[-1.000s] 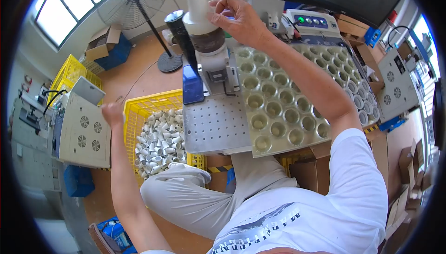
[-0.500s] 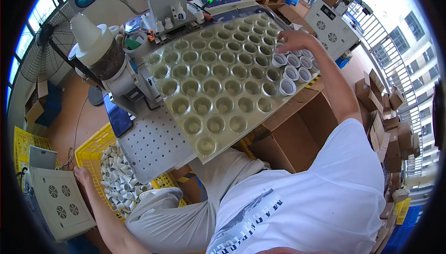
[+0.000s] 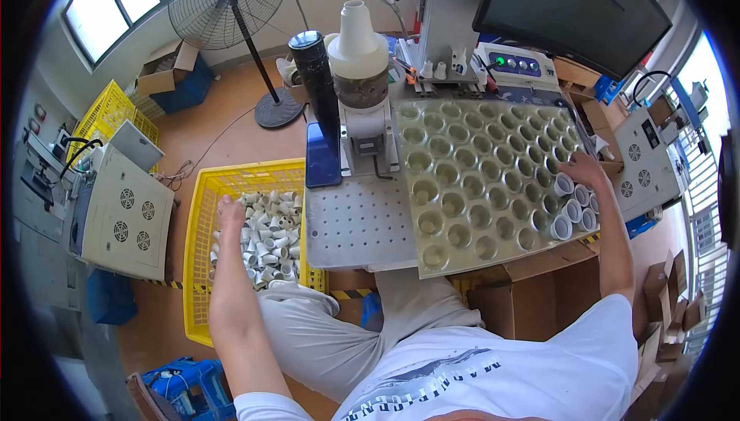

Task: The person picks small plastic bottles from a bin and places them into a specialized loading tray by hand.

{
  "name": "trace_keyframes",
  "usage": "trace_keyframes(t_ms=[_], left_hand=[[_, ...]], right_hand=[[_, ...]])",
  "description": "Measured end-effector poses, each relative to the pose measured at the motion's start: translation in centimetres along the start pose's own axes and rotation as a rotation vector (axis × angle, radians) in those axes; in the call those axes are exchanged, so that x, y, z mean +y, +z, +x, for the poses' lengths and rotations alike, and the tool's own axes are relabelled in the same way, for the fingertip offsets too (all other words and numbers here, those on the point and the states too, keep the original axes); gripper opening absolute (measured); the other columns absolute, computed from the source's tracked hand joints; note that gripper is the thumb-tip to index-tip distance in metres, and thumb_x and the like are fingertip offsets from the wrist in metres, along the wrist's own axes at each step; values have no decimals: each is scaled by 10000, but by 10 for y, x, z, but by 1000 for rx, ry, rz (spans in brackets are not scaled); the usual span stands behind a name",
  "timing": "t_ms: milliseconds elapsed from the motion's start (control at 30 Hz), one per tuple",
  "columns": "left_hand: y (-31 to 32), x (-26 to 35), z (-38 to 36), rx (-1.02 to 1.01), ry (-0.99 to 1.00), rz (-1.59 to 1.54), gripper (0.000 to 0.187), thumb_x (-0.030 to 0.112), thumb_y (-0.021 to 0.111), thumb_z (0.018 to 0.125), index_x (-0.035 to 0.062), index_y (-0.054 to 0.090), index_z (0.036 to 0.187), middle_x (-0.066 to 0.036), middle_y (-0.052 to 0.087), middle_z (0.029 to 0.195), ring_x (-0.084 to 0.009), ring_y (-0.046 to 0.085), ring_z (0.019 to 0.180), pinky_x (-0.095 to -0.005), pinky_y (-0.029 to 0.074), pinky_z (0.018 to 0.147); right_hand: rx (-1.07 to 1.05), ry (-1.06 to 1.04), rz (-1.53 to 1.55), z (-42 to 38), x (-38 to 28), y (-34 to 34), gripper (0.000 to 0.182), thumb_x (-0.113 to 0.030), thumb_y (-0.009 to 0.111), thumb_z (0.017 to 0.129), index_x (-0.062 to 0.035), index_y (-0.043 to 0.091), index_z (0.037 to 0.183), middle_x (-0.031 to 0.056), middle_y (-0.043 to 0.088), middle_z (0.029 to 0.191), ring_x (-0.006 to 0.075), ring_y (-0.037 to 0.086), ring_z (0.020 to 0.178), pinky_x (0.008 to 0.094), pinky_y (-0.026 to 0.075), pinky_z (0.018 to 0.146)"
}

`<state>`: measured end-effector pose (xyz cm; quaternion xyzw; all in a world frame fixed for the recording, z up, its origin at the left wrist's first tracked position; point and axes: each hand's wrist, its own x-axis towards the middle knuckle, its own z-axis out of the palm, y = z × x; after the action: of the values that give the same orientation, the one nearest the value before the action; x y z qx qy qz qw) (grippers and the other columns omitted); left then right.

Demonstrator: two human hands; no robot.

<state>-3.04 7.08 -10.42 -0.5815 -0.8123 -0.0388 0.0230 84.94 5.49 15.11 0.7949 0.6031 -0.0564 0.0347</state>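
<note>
My left hand (image 3: 229,211) is over the left side of a yellow plastic basket (image 3: 202,255) that holds a heap of small white plastic cups (image 3: 270,236). Its fingers look bunched, and what they hold, if anything, is hidden. At the right edge of a translucent tray (image 3: 462,263) with rows of round wells, my right hand (image 3: 583,169) has its fingers curled down beside a cluster of larger-looking white cups (image 3: 562,227) standing mouth up. Whatever is between those fingers is too small to make out.
A perforated metal plate (image 3: 358,240) lies between basket and tray, with a phone (image 3: 323,159) at its back. Behind stand a machine (image 3: 362,113) with a white cone, a control box (image 3: 516,67) and a monitor (image 3: 574,13). An open carton (image 3: 532,294) sits below the tray.
The view has swung left and levelled. My left hand now appears over the basket's heap instead of at its outer edge. My right hand stays by the cups at the tray's right edge.
</note>
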Motion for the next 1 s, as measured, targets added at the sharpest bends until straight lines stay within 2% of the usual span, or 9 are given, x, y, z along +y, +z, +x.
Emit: trace_keyframes(t_ms=[133,200,233,333,433,633,800,867,1000], left_hand=[[-57,73,-19,-21,-234,-260,339,159,426,832,-48,522,1083,-298,533,1151,-431,506,1080,-479,397,952],[-47,80,-11,-15,-168,-259,351,171,432,834,-38,509,1105,-290,535,1157,-427,505,1084,-485,392,957],[-44,82,-6,-19,-174,-259,351,171,432,834,-38,509,1105,-290,535,1157,-427,505,1084,-485,392,957],[-39,94,11,15,-174,-249,353,181,445,831,-34,507,1104,-281,533,1166,-422,501,1088,-482,391,959],[-47,107,33,145,-169,-370,351,177,468,810,-44,518,1078,-290,544,1136,-417,505,1080,-478,388,952],[-85,143,75,440,-202,-524,201,122,491,741,-55,574,697,-267,623,779,-456,574,792,-473,454,776],[-150,177,89,645,-111,-1073,237,88,461,716,-60,647,702,-168,611,608,-278,583,590,-375,460,656],[-180,195,94,733,-44,-1249,267,66,448,712,-59,678,765,-137,638,666,-205,604,651,-329,468,693],[-288,245,70,714,142,-1303,353,7,337,734,-70,678,780,-142,689,832,-205,642,817,-279,479,805]], right_hand=[[-68,10,-44,5,-1,-19,642,-473,668,730,65,606,1073,266,612,1098,364,604,1017,403,465,876],[141,-14,108,5,-6,-35,626,-443,676,727,50,593,1103,252,627,1067,360,609,1003,414,462,866],[205,-60,82,-1,-26,-52,560,-397,672,749,36,581,1092,194,651,939,278,629,898,384,475,789],[53,-27,380,-13,-89,-80,501,-365,657,761,42,595,1046,187,643,912,238,629,832,351,473,735],[154,-264,469,7,-105,-50,454,-306,686,716,11,552,1012,112,574,784,188,556,682,338,452,646],[198,-405,534,-11,-160,-43,411,-212,707,635,-22,458,901,105,520,742,197,522,694,326,435,664],[197,-417,544,-27,-159,-55,361,-186,707,640,-38,430,820,69,465,706,162,455,667,302,406,641],[215,-411,654,-27,-157,-60,348,-165,706,645,-54,400,768,38,430,703,131,406,666,283,384,629],[253,-437,871,-18,-174,-69,350,-159,711,672,-84,375,734,-16,370,700,93,349,658,248,335,607]])
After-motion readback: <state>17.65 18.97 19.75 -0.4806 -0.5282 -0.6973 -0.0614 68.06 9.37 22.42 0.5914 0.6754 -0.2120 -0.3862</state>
